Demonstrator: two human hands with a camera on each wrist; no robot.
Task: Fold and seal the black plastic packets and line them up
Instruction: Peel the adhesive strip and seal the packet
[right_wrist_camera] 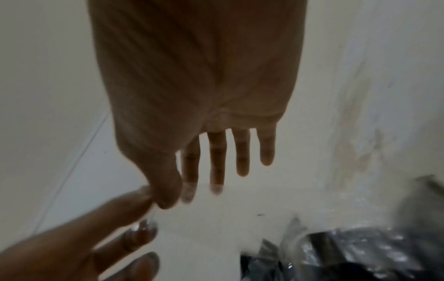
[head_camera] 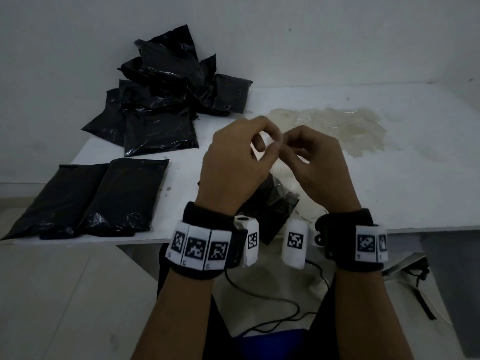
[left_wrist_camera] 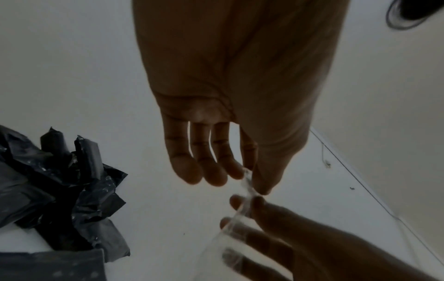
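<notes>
Both hands are raised over the white table, fingertips meeting. My left hand pinches a thin clear plastic strip between thumb and index finger. My right hand pinches the same strip just beside it, and clear film trails down from that hand. Beneath the wrists a crumpled black packet lies by the table's front edge, partly hidden by the hands. Two flat black packets lie side by side at the front left.
A loose pile of black packets sits at the back left against the wall. A yellowish stain spreads over the table's back right. A thin black cable hangs below the table edge by my lap.
</notes>
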